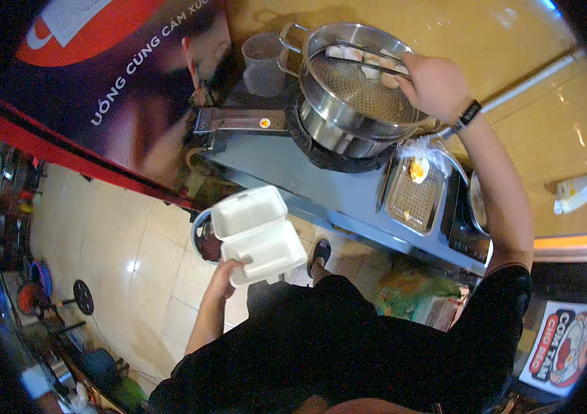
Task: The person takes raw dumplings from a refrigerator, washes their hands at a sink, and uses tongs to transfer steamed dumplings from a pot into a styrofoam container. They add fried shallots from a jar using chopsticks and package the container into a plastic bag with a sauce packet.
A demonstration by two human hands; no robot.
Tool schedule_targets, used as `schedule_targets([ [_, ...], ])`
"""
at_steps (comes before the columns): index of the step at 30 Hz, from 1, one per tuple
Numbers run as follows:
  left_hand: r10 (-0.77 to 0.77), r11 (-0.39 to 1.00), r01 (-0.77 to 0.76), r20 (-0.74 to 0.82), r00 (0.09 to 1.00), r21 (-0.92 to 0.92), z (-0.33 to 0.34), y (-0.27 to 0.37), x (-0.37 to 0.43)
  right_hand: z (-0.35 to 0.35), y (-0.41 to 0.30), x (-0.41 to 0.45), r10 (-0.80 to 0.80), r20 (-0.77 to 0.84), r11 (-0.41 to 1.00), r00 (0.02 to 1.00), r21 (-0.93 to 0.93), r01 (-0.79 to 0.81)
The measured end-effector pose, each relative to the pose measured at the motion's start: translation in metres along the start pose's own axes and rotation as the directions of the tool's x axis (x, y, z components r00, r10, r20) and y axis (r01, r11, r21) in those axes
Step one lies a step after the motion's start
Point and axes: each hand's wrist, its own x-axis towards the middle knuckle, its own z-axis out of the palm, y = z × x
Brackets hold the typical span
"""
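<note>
My left hand (227, 278) grips one edge of an unfolded white foam takeaway box (267, 248), held low in front of me above the floor. Nothing shows inside the box. My right hand (435, 88) reaches over a steel steamer pot (358, 98) and holds a pair of metal tongs (371, 61). Several pale food pieces (368, 70) sit at the far side of the perforated steamer tray, by the tongs' arms. Whether the tongs pinch any of them I cannot tell. The pot stands on a dark round burner (316, 150).
A perforated metal tray (412, 202) with a fried egg (419, 169) lies on the grey counter (272, 155), beside a plastic bag (422, 150). A clear plastic container (263, 67) stands behind the burner. Another pot (477, 202) is at the right. A bucket (201, 235) is on the tiled floor.
</note>
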Motion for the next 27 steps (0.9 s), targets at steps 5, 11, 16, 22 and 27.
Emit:
schedule_targets([
  [5,0.152,0.983,-0.169,-0.2,0.968,-0.067,0.059,0.037,-0.023,0.027,0.02,0.031,-0.087,-0.011,0.996,0.996,-0.004,0.087],
  [11,0.534,0.806,-0.573,-0.234,0.812,-0.15,0.146,0.075,-0.005,0.031,0.044,0.023,-0.171,-0.02,0.978,0.985,0.114,0.173],
  [16,0.546,0.758,-0.542,-0.101,0.832,-0.364,0.18,0.109,-0.006,-0.023,0.039,-0.035,-0.048,-0.006,0.863,0.999,0.503,0.044],
  [22,0.632,0.719,-0.546,0.078,0.771,-0.43,0.183,0.12,-0.007,-0.047,-0.043,-0.084,-0.225,-0.09,0.676,0.97,0.703,0.222],
  [27,0.611,0.724,-0.487,0.127,0.781,-0.489,0.168,0.122,-0.001,-0.056,-0.054,-0.077,-0.076,-0.129,0.587,0.989,0.796,0.148],
])
